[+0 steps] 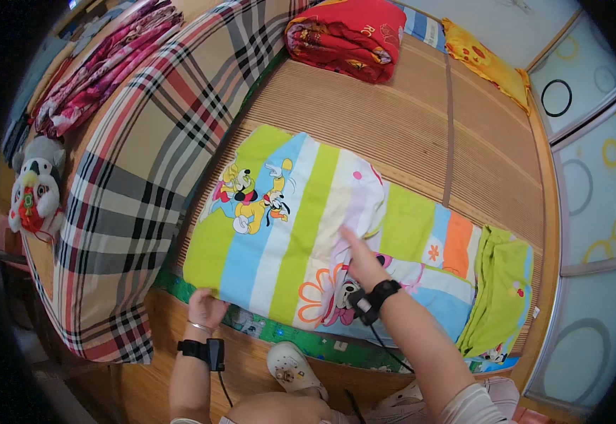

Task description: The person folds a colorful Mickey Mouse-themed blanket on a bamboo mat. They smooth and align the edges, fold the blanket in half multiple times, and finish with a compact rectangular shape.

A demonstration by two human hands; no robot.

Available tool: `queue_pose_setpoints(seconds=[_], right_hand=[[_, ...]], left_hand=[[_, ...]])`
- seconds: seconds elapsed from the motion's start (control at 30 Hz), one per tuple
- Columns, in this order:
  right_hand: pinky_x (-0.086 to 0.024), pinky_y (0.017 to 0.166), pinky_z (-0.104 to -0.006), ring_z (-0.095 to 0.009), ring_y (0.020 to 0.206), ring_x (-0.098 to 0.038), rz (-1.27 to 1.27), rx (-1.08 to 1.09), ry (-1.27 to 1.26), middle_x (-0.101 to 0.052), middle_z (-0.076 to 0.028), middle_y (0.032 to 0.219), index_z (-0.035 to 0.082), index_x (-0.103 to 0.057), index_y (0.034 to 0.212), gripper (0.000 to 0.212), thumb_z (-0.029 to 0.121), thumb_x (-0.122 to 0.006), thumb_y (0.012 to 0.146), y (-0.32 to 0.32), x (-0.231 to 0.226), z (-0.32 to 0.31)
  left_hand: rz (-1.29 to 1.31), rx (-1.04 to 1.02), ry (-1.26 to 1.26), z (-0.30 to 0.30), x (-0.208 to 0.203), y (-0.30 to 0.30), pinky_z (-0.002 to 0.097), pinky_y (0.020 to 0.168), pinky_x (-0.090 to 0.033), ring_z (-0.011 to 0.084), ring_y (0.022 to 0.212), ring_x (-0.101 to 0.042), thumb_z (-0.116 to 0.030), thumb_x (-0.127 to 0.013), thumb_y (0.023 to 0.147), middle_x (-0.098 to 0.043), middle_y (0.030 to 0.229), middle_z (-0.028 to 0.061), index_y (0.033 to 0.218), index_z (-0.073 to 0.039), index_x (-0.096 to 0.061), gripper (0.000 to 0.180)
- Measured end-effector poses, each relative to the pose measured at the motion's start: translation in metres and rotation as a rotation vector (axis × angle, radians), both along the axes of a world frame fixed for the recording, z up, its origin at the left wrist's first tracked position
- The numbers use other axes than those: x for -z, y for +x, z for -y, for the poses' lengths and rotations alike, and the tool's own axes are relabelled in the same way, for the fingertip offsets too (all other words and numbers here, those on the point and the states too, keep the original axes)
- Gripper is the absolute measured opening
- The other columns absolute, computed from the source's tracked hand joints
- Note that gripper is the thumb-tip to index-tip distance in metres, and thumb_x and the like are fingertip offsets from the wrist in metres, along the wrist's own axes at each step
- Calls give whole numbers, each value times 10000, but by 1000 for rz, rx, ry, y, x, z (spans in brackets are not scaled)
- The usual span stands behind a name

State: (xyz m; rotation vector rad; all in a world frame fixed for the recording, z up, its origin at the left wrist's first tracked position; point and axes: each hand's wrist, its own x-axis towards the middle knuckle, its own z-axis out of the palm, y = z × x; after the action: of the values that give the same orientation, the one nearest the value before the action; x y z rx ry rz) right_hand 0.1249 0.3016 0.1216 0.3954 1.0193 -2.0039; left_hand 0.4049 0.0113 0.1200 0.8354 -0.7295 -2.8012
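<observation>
A padded quilt (301, 205) with green, blue and white stripes and cartoon figures lies folded across the near part of the bed. At its near left edge, my left hand (207, 309) has its fingers curled around the fabric. My right hand (361, 260) rests on the right part of the quilt, fingers stretched forward against the cloth; some of them are hidden. To the right, a flatter striped section (421, 230) with an orange band spreads out, ending at a bunched green piece of cloth (495, 290).
A brown slatted mat (350, 106) covers the bed. At the far side sit a red folded quilt (347, 39) and a yellow pillow (485, 63). A plaid-covered sofa (159, 127) stands left, with a plush toy (38, 187). Sliding doors (591, 177) line the right.
</observation>
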Motion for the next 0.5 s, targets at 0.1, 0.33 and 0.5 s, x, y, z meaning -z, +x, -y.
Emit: queue_pose_setpoints(seconds=[0.1,0.33,0.5], right_hand=[[-488,1002,-405,-291,1146,-616,161,143,-162,-608,-147,1301,-3,-484,1381,491,100,-617,919,-32,-16,10],[-500,930,-350,-247,1095,-627,-889,-328,478,-643,-141,1234,-57,-515,1321,444,179,-563,947,-58,-56,89],[-483,949,-359,-298,1100,-628,-912,-176,299,-653,-209,1215,-70,-546,1273,437,183,-581,919,-70,-79,120]], left_hand=[[33,-182,330,-14,-1,-22,494,1094,-385,303,1270,-509,-313,-574,953,-547,1382,110,1388,-64,-474,512],[221,-33,18,-31,10,-31,472,1059,-451,297,1204,-561,-98,-641,877,-596,1292,98,1341,-54,-503,486],[177,-299,45,44,-16,-30,491,1084,-426,338,1228,-557,-206,-556,889,-588,1325,157,1327,10,-493,493]])
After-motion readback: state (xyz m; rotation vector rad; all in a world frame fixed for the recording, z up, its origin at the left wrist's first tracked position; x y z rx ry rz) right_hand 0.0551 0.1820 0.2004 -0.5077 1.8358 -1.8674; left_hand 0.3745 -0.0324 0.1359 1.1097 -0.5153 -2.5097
